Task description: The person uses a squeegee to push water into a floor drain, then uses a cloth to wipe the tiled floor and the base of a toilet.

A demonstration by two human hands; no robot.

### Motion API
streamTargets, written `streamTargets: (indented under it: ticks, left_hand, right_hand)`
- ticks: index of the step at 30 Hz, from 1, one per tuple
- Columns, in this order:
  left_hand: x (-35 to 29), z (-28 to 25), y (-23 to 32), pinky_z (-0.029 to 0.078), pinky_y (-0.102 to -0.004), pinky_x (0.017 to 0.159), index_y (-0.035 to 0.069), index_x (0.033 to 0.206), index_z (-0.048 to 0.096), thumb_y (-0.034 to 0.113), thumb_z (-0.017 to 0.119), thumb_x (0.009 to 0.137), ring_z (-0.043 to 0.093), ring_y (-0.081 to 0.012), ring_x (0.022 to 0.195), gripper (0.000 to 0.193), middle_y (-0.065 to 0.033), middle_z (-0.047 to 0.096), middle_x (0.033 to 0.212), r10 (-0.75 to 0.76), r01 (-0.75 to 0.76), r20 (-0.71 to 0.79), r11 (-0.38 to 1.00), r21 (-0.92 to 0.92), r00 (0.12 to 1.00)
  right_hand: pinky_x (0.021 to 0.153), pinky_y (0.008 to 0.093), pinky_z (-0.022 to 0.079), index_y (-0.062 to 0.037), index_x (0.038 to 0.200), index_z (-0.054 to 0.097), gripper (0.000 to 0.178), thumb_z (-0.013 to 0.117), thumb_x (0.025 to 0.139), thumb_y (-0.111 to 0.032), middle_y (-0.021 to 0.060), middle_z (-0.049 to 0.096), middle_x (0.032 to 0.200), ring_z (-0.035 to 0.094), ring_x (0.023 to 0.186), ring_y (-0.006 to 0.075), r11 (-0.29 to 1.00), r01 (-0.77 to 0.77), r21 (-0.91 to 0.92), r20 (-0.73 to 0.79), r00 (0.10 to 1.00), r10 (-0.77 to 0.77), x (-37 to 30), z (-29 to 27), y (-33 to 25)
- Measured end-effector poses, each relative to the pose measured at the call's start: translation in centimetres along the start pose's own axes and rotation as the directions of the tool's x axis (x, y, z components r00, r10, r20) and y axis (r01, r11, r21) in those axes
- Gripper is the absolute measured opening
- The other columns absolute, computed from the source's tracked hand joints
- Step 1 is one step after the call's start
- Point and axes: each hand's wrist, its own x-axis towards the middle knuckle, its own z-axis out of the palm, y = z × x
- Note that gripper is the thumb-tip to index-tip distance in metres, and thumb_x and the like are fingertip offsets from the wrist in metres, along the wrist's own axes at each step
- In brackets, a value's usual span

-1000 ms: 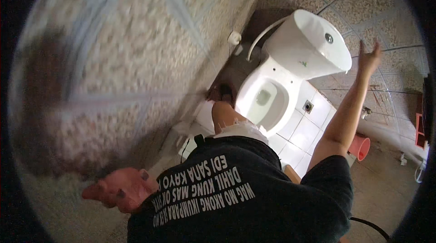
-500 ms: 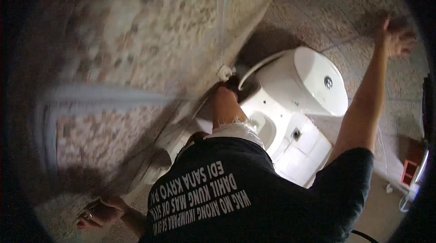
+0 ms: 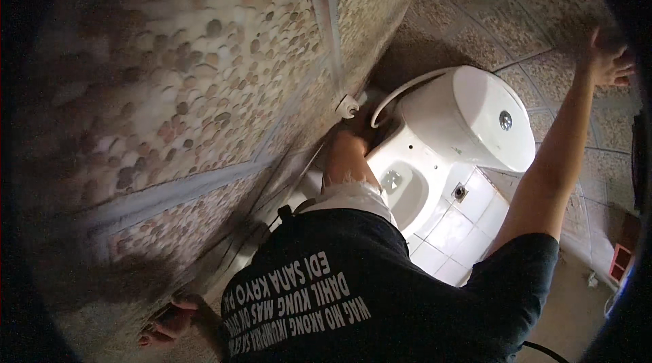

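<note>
My right hand [image 3: 609,63] reaches far out at the upper right, beside the pebble-tiled wall, its thumb and fingers apart and nothing in it. Low on the left, my left hand [image 3: 171,322] is in shadow near the other pebbled wall [image 3: 197,118]. Its fingers look loosely apart, with no object in them; whether it touches the wall I cannot tell. Between my arms stands a white toilet [image 3: 414,183] with its bowl uncovered and a round flush button [image 3: 505,120] on the tank lid. One bare leg [image 3: 348,159] is close beside the bowl.
White floor tiles with a small drain [image 3: 460,191] lie right of the bowl. A pale hose [image 3: 401,95] curves beside the tank, near a white wall fitting [image 3: 348,106]. A red-framed object [image 3: 619,262] is at the right edge. A black cable [image 3: 545,351] shows at the bottom.
The view has shifted and grown sharper, with the toilet now slightly farther right. My right hand appears farther right and a little lower; my left hand appears slightly farther right.
</note>
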Motion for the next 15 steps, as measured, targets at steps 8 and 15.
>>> streamTargets:
  ticks: [8,15]
  left_hand:
    - [2.5,2.4,1.0,0.021,-0.0544,0.104,0.006,0.118,0.046,0.034,0.068,0.077,0.035,-0.0357,0.121,0.054,-0.0165,0.044,0.124,-0.021,0.019,-0.042,0.999,-0.044,0.999]
    - [4.6,4.0,3.5,0.021,-0.0548,0.104,0.006,0.119,0.045,0.034,0.067,0.078,0.034,-0.0358,0.122,0.054,-0.0171,0.043,0.125,-0.020,0.018,-0.088,1.000,-0.022,0.996]
  right_hand:
    - [0.098,0.0519,0.028,-0.0076,0.128,0.037,0.070,0.056,0.079,-0.054,0.0231,0.026,0.136,0.025,0.125,0.0416,0.999,-0.032,0.016,0.027,0.999,0.031,-0.4,-2.5,2.0]
    - [0.096,0.0442,0.035,0.0030,0.121,0.042,0.044,0.051,0.082,-0.016,0.0185,0.048,0.121,0.046,0.112,0.0321,-0.104,-0.993,-0.049,0.079,-0.107,0.991,-22.2,-13.7,10.4]
